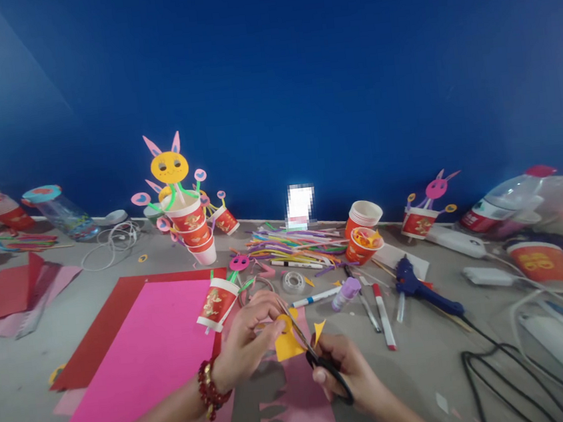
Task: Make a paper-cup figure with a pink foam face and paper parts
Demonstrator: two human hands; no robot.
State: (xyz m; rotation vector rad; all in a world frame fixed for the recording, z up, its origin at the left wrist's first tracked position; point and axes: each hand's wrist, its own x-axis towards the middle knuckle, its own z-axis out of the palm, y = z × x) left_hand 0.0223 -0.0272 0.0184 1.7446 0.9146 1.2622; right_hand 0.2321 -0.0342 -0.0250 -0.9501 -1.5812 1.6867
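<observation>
In my left hand [252,338], closed at the fingertips, is a piece of yellow paper [287,344]. My right hand [345,365] grips a pair of black-handled scissors [335,378], their blades lying across the yellow paper's right side. A small yellow scrap [319,331] shows just right of the blades. Beneath my hands lies a pale pink sheet [307,413] with leaf-shaped holes cut along its left edge. Close to my left hand, a red paper cup [218,303] leans with a magenta paper face [239,262] beside it.
Bright pink paper [141,360] overlaps red paper [94,338] on the left. Behind stand decorated cups [189,220] and a heap of pipe cleaners [295,244]. To the right lie a glue stick [346,294], markers [384,318], a blue glue gun [425,290] and its black cord [498,356].
</observation>
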